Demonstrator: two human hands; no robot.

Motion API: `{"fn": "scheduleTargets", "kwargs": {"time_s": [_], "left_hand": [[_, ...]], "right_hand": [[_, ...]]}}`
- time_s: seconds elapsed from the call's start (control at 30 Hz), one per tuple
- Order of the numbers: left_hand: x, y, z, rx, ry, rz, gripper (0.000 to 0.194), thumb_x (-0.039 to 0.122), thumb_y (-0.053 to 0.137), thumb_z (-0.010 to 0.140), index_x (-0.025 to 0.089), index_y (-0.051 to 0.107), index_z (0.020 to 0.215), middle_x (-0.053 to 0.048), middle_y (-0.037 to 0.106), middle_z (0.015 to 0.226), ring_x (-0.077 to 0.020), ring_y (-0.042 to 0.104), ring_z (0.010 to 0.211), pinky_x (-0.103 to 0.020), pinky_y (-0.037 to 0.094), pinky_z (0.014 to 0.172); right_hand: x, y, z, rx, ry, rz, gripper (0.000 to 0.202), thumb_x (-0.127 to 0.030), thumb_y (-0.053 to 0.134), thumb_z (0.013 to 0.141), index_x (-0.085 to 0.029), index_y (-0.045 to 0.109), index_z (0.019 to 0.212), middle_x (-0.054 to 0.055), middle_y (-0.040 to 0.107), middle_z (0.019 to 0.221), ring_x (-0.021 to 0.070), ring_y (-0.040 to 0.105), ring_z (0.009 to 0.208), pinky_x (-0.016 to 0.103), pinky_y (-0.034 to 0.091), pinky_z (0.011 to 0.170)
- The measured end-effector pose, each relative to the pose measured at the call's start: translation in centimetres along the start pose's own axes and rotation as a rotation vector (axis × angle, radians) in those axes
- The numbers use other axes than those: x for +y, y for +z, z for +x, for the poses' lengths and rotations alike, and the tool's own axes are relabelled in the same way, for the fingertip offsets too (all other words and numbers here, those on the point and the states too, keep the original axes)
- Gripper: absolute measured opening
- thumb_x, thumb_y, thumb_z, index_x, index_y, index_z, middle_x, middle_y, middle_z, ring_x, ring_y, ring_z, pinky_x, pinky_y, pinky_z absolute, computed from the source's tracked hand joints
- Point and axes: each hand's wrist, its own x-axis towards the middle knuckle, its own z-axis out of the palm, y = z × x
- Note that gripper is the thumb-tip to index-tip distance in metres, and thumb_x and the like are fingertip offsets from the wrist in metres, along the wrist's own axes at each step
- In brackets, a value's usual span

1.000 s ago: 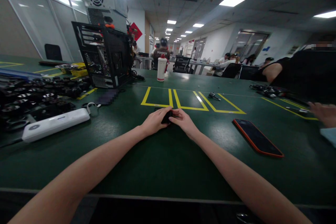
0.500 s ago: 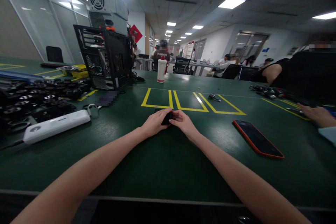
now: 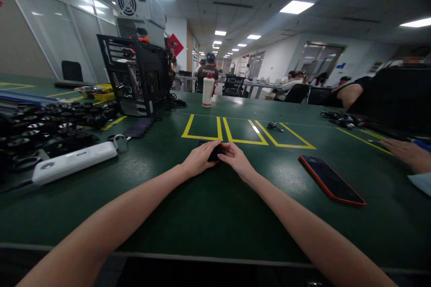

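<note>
In the head view, the left hand (image 3: 201, 158) curls around the left side of a small black part (image 3: 214, 154), and the right hand (image 3: 236, 159) holds its right side between thumb and fingertips. The fingers cover much of the part, so any lettering on it is hidden.

Just beyond the part, yellow tape outlines (image 3: 202, 137) mark the green table (image 3: 215, 219). Well beyond it stands a white bottle (image 3: 207, 93) with a red top; the print low on it is too small to read. Farther beyond the part, the dark shirt (image 3: 206, 74) of a person reads "PUMPKIN". To the part's right lies an orange-edged phone (image 3: 332, 180), its screen dark. Left of the part is a white oblong device (image 3: 76, 161), its round mark illegible.
</note>
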Motion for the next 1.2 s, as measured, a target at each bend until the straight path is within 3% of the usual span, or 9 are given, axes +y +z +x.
{"fn": "scheduleTargets", "kwargs": {"time_s": [0.17,0.3,0.57,0.8,1.0,1.2], "left_hand": [[-0.03,0.11,0.07,0.004,0.004,0.004,0.064,0.021,0.059,0.071,0.020,0.026,0.126,-0.007,0.044,0.125,-0.0191,0.042,0.115,-0.035,0.036,0.097],[-0.09,0.17,0.05,0.002,-0.001,0.007,0.066,0.021,0.059,0.070,0.020,0.025,0.127,-0.007,0.043,0.126,-0.0189,0.041,0.116,-0.035,0.035,0.098],[0.14,-0.09,-0.01,-0.006,-0.006,0.003,0.063,0.023,0.058,0.072,0.020,0.025,0.127,-0.007,0.043,0.126,-0.0194,0.041,0.116,-0.036,0.036,0.097],[0.11,0.05,0.06,0.000,-0.009,0.011,0.064,0.022,0.059,0.071,0.021,0.026,0.126,-0.007,0.044,0.125,-0.0199,0.042,0.115,-0.037,0.036,0.096],[0.03,0.05,-0.06,-0.004,-0.011,0.012,0.064,0.022,0.059,0.071,0.020,0.026,0.126,-0.008,0.043,0.126,-0.0198,0.041,0.116,-0.037,0.035,0.097],[0.22,-0.15,-0.06,-0.004,-0.003,0.004,0.064,0.022,0.058,0.072,0.020,0.025,0.127,-0.008,0.043,0.126,-0.0198,0.041,0.117,-0.037,0.036,0.097]], "right_hand": [[0.30,0.04,0.15,0.042,-0.008,-0.052,0.024,-0.031,0.059,0.068,-0.020,0.054,0.090,0.003,0.059,0.094,0.0160,0.054,0.096,0.036,0.041,0.087],[0.48,-0.28,0.52,0.053,0.062,-0.073,0.034,-0.032,0.060,0.067,-0.020,0.054,0.098,0.005,0.058,0.101,0.0180,0.053,0.097,0.038,0.041,0.087],[-0.27,0.16,0.02,0.019,0.008,-0.018,0.034,-0.022,0.066,0.061,-0.019,0.053,0.093,0.003,0.058,0.098,0.0157,0.054,0.096,0.034,0.040,0.090],[0.40,0.18,0.33,0.089,0.008,-0.085,0.028,-0.036,0.058,0.069,-0.020,0.054,0.091,0.002,0.059,0.093,0.0159,0.054,0.091,0.035,0.043,0.084],[0.65,-0.20,0.54,0.023,0.096,-0.074,0.036,-0.035,0.058,0.069,-0.020,0.055,0.101,0.005,0.058,0.103,0.0176,0.055,0.094,0.036,0.042,0.084],[-0.03,0.09,-0.03,0.026,-0.014,-0.052,0.034,-0.025,0.064,0.064,-0.019,0.054,0.095,0.004,0.058,0.101,0.0152,0.055,0.093,0.033,0.041,0.087]]}}
